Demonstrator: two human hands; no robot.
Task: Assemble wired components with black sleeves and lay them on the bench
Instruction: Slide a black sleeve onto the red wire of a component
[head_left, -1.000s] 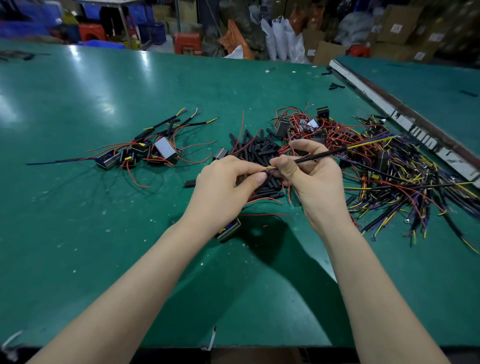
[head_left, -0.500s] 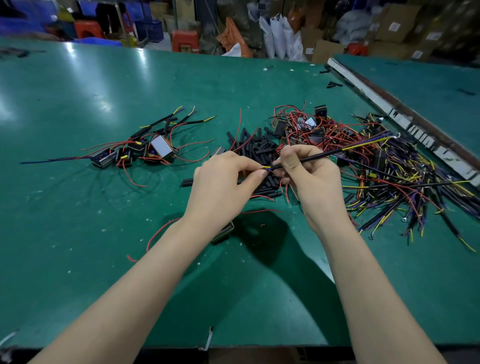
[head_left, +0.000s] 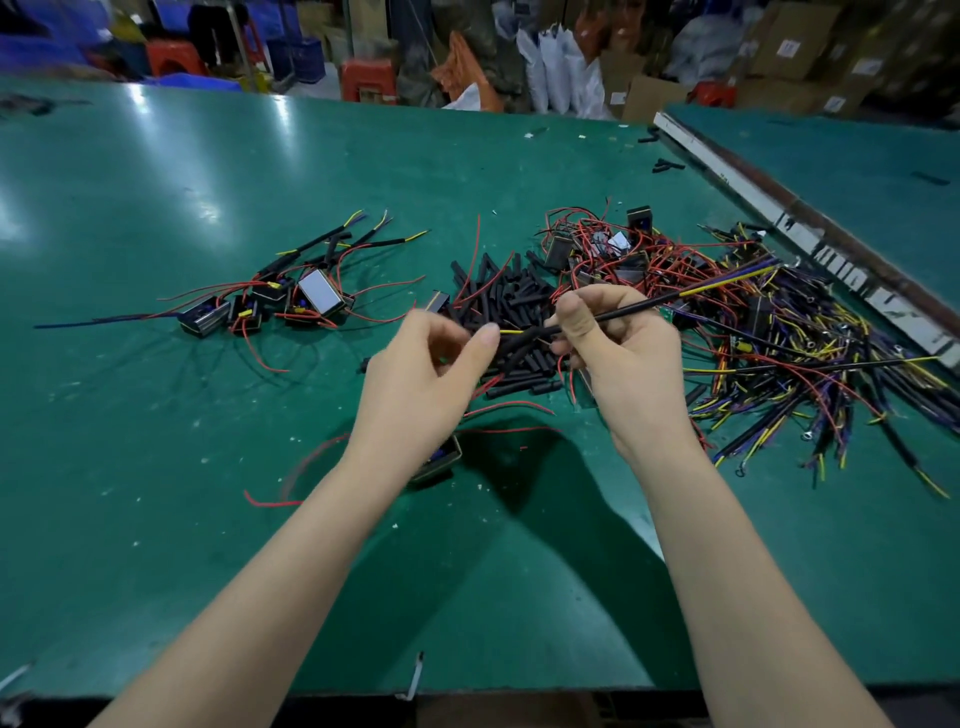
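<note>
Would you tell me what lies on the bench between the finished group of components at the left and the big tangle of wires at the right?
In the head view, a pile of loose black sleeves lies between the finished components and the wire tangle.

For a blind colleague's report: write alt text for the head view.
Over a green bench, the right hand pinches a black-sleeved wire whose yellow tip meets the left hand. Loose black sleeves lie beyond, finished components at left, tangled wires at right.
</note>
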